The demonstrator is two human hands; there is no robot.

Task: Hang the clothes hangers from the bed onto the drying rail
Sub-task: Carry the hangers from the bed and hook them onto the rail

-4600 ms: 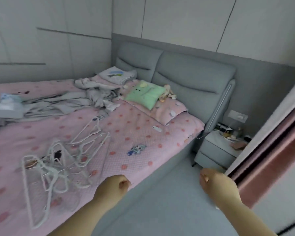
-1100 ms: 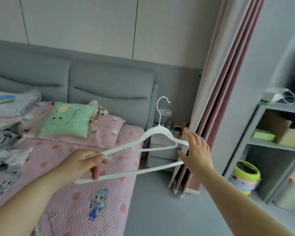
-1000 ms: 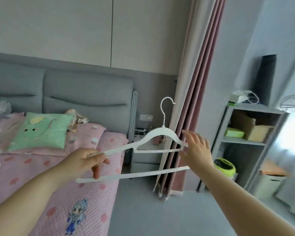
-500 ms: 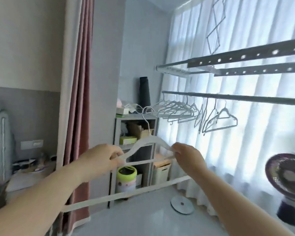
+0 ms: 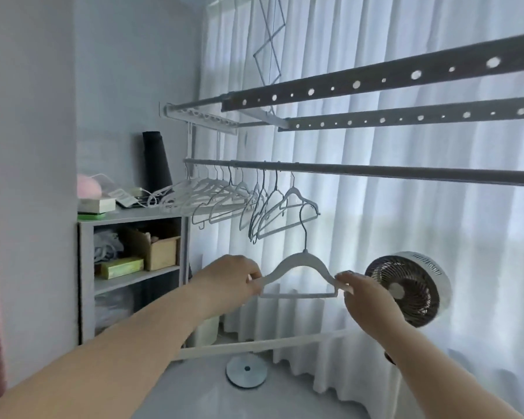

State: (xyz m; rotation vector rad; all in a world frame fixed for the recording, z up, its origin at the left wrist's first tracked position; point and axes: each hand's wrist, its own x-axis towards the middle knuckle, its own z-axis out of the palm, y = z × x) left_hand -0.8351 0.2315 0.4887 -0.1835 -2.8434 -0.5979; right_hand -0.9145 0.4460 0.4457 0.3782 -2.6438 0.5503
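White curtains (image 5: 406, 222) fill the view from 12 to 4 o'clock. The drying rail (image 5: 375, 172) crosses them, with hung hangers (image 5: 224, 201) bunched at its 9 o'clock end and a fan (image 5: 406, 291) at 3 o'clock. At 6 o'clock of the rail, hook short of it, a white hanger (image 5: 300, 264) stands upright; the left hand (image 5: 227, 282) pinches its 9 o'clock shoulder and the right hand (image 5: 366, 300) its 3 o'clock shoulder.

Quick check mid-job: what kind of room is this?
Likely a home laundry or drying corner: a drying rail hung with white hangers, perforated overhead rack bars, and sheer curtains over a bright window.
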